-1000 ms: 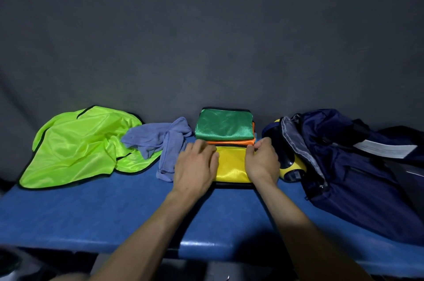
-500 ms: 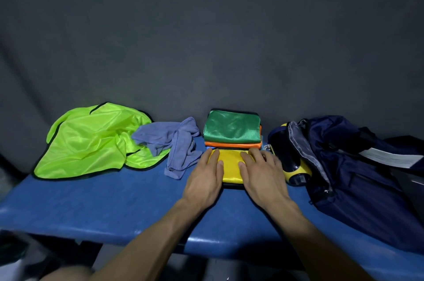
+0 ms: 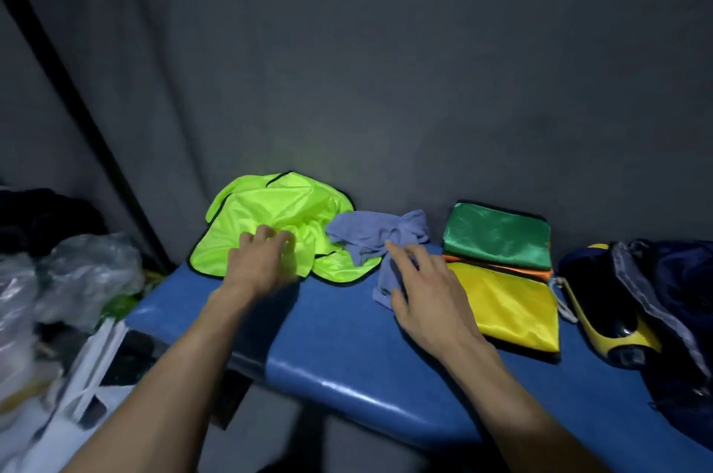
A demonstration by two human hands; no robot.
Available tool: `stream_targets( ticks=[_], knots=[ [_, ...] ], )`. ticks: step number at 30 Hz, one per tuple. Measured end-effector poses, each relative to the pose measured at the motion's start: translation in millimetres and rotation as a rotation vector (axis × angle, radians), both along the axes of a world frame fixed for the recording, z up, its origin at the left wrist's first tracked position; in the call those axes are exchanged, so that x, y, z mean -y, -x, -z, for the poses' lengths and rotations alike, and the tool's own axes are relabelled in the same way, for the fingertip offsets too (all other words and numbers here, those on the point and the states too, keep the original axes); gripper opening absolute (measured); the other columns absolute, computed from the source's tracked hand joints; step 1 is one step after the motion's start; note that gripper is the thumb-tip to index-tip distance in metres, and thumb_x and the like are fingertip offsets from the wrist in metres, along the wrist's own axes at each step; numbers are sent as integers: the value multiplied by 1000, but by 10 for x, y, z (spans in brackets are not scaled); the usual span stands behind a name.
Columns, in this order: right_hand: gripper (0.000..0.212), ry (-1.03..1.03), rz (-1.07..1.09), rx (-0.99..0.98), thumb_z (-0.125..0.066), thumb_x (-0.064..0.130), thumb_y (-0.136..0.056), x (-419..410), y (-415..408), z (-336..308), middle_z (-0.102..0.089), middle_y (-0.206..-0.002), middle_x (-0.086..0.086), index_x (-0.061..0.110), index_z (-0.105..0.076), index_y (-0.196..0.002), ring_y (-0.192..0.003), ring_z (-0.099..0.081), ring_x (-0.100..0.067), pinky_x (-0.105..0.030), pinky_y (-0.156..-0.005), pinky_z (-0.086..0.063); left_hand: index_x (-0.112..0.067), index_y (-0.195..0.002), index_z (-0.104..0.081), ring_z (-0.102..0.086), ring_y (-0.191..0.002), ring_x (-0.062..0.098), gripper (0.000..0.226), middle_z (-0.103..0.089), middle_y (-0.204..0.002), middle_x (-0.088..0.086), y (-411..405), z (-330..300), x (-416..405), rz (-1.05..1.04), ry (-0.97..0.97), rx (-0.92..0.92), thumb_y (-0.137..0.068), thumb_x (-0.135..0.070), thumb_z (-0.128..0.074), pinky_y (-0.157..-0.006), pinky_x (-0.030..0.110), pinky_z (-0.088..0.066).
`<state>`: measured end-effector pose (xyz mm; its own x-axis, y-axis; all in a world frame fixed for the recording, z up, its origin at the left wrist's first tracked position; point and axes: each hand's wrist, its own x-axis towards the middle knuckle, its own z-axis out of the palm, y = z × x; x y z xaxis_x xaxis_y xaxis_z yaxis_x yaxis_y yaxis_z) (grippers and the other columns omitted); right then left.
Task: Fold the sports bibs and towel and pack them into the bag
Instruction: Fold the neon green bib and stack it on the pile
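On the blue table (image 3: 347,349), the left hand (image 3: 256,264) rests on the crumpled lime bib (image 3: 270,217). The right hand (image 3: 428,295), fingers spread, lies beside the purple towel (image 3: 378,233). The folded yellow bib (image 3: 509,302) lies near the green bib (image 3: 497,235), and the navy bag (image 3: 671,279) is at the right.

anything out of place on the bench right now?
Two pieces are unfolded: the crumpled neon-green mesh bib under the left hand, and the bunched grey-blue towel by the right hand. The green, orange and yellow bibs lie neatly folded.

Blue bench (image 3: 347,368) (plastic bags (image 3: 83,272) beside)
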<state>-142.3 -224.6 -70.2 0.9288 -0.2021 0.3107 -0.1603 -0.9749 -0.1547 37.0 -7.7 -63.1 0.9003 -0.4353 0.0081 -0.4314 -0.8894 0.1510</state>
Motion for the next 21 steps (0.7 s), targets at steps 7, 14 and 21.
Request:
stream_targets(
  ticks=[7,14,21],
  knots=[
    [91,-92,52,-345,-58,27,-98,20,-665,89,-10,-163,-9,41,8,-160,-125,-45,-45,-42,-94,-46,-26,-113,-63,-55,-105,31,19,-61,-112,2,-189,227,-236,47,159,156,-101,-38,-54,-86,42,-44],
    [69,-297,38,-401,-52,19,-100,-92,-1286,-34,-2,-170,-6,30,-22,-161,-148,-29,-39,-41,-115,-32,3,-75,-48,-36,-64,13,26,-40,-68,0,25,-488,-199,125,1099,-207,-92,-17,-52,-61,33,-31],
    [60,-396,0,-320,-54,21,-98,-95,-1000,-153,-10,-170,-2,30,-37,-156,-153,-22,-28,-37,-117,-29,10,-83,-59,-44,-72,28,43,-50,-81,17,393,-925,-304,211,1411,-696,-85,-32,-67,-63,37,-35]
  ],
)
